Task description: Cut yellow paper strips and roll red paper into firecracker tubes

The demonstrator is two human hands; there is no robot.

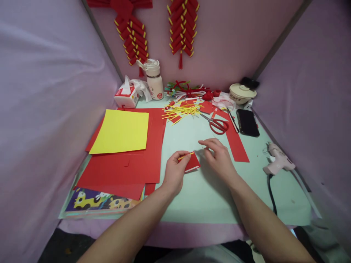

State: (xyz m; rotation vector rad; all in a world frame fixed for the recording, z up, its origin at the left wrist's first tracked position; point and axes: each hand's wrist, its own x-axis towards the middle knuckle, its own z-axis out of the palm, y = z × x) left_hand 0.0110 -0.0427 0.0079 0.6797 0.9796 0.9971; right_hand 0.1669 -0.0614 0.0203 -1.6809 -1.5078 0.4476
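My left hand pinches a small red paper piece over the middle of the table. A thin yellow strip lies along the piece's upper edge, partly under my thumb, and a white band runs along its lower edge. Just to the right, my right hand hovers with its fingers apart and the index finger stretched to the left; nothing shows between them. Beyond the hands are red-handled scissors and a loose pile of yellow strips.
Yellow paper lies on large red sheets at left. A tissue pack, bottle, pipe cleaners and lidded bowl line the back. A phone, red strip and glue gun are at right.
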